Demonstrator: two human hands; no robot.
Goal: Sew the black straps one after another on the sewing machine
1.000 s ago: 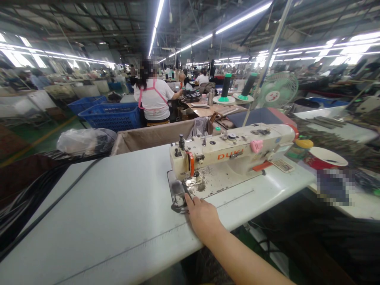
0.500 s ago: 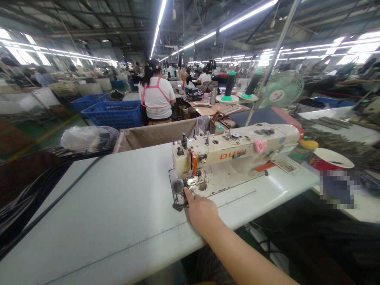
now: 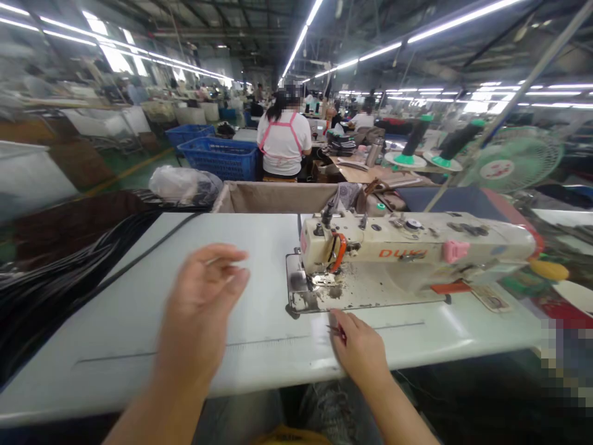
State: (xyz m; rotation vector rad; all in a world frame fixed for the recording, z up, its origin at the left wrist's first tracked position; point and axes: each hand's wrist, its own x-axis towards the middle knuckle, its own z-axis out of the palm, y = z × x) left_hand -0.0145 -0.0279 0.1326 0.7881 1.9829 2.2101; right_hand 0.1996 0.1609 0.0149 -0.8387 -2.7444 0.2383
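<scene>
My left hand (image 3: 199,303) is raised over the white sewing table (image 3: 259,364), left of the sewing machine (image 3: 417,247). Its fingers are half curled, with a gap between thumb and fingertips and nothing visible in it. Close to the table's front edge, my right hand (image 3: 364,349) is closed around a small dark-red pointed tool (image 3: 340,332). Only the thin tip and part of its body show, so its kind is unclear. That hand sits just in front of the machine's bed, below the needle area (image 3: 324,279).
Black strips (image 3: 55,296) and a cord lie along the table's left side. Behind the table stands a cloth-lined bin (image 3: 278,198). Thread cones (image 3: 414,139) and a fan (image 3: 514,161) are at the back right. A co-worker (image 3: 285,139) sits ahead by a blue crate (image 3: 220,159).
My left hand has come into view over the table. My right hand has moved back from the needle area, and the small red tool now shows in it. The view has turned left.
</scene>
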